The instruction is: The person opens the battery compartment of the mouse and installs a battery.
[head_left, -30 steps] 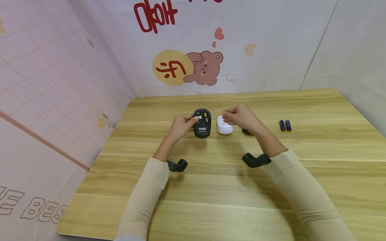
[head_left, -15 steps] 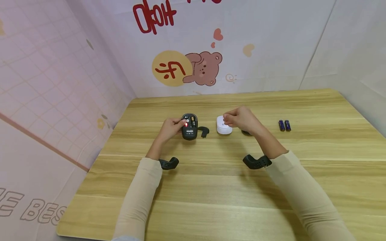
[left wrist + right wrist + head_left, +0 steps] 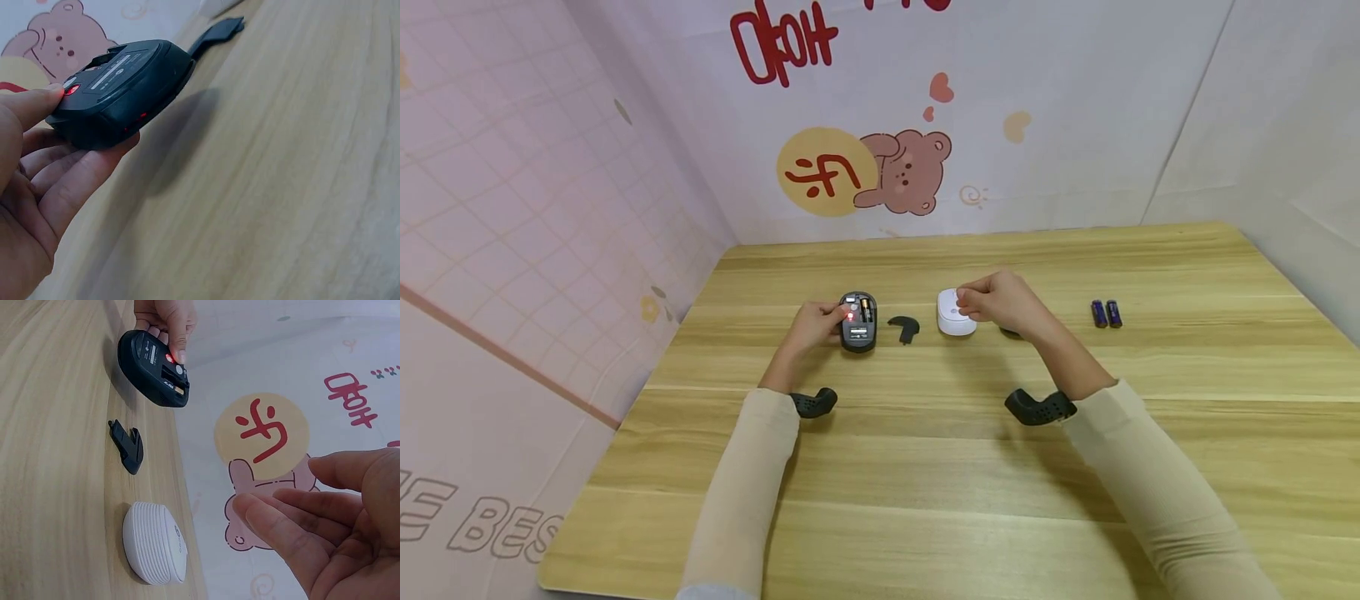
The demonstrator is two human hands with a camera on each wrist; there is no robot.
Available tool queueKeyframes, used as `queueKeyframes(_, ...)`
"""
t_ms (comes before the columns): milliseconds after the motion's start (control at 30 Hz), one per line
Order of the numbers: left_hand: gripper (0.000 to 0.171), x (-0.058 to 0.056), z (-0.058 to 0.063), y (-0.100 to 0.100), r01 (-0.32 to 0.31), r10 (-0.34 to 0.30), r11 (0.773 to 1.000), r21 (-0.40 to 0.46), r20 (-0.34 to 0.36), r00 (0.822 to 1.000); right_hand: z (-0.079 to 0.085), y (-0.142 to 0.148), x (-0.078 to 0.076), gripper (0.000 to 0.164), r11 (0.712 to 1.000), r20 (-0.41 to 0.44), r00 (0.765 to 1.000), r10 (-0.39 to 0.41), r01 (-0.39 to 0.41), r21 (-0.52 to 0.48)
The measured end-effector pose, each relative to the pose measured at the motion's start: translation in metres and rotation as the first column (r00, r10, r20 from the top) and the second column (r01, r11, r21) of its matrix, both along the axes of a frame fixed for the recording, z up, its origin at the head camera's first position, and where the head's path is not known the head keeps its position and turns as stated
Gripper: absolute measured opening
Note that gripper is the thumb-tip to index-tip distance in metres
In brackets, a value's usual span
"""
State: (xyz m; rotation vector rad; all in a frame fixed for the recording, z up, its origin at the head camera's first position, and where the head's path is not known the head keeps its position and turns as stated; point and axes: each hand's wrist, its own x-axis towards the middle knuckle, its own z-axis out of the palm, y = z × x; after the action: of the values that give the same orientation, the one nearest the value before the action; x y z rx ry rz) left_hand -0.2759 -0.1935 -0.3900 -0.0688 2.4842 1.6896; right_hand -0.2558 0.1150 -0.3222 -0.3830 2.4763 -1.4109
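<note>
My left hand (image 3: 809, 327) grips a black computer mouse (image 3: 858, 333), thumb on its underside and fingers beneath. The underside faces up, its battery compartment uncovered; a gold-and-black battery (image 3: 866, 311) shows inside. A red light (image 3: 72, 90) glows beside the thumb. In the right wrist view the mouse (image 3: 145, 367) is tilted and held above the table. Just right of it in the head view lies the black battery cover (image 3: 906, 328). My right hand (image 3: 1006, 302) hovers near a white rounded box (image 3: 957, 320); in its wrist view the fingers are loosely bent, apart from the thumb, holding nothing.
Two dark blue batteries (image 3: 1107, 313) lie side by side at the right of the wooden table (image 3: 910, 467). A dark object (image 3: 1011, 333), mostly hidden, sits under the right wrist. A printed cloth wall (image 3: 1060, 167) stands behind the table.
The left hand has carried the mouse leftward, bringing the battery cover on the table into view. The mouse's red light now shows. My right hand has stayed nearly in place.
</note>
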Motion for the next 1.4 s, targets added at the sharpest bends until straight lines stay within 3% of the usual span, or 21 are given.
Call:
queueKeyframes(367, 0.039, -0.009, -0.007, -0.002, -0.011, 0.01, 1.0, 0.013, 0.056, 0.998, -0.001, 0.0, 0.002, 0.039, 0.999, 0.026, 1.0, -0.004, 0.005, -0.042)
queueKeyframes(800, 0.042, -0.014, -0.003, 0.003, 0.006, -0.003, 0.999, -0.052, 0.068, 0.998, -0.004, -0.001, 0.001, 0.038, 0.999, 0.021, 1.0, -0.007, 0.008, -0.05)
queueKeyframes(1033, 0.039, -0.014, 0.0, 0.007, 0.021, -0.019, 0.99, -0.136, 0.016, 1.0, -0.004, -0.001, 0.002, 0.037, 0.999, 0.023, 1.0, -0.006, 0.007, -0.052)
queueKeyframes(1167, 0.038, -0.013, 0.001, 0.009, 0.026, -0.041, 0.957, -0.29, -0.046, 0.998, -0.004, 0.0, 0.002, 0.037, 0.998, 0.026, 1.0, -0.005, 0.007, -0.055)
queueKeyframes(1300, 0.035, -0.013, 0.004, 0.014, 0.023, -0.073, 0.888, -0.459, -0.092, 0.993, -0.004, 0.002, 0.001, 0.039, 0.998, 0.044, 0.999, -0.014, 0.017, -0.062)
queueKeyframes(1400, 0.034, -0.013, 0.005, 0.017, 0.02, -0.09, 0.847, -0.532, -0.105, 0.99, -0.005, 0.004, 0.0, 0.04, 0.998, 0.055, 0.998, -0.025, 0.028, -0.06)
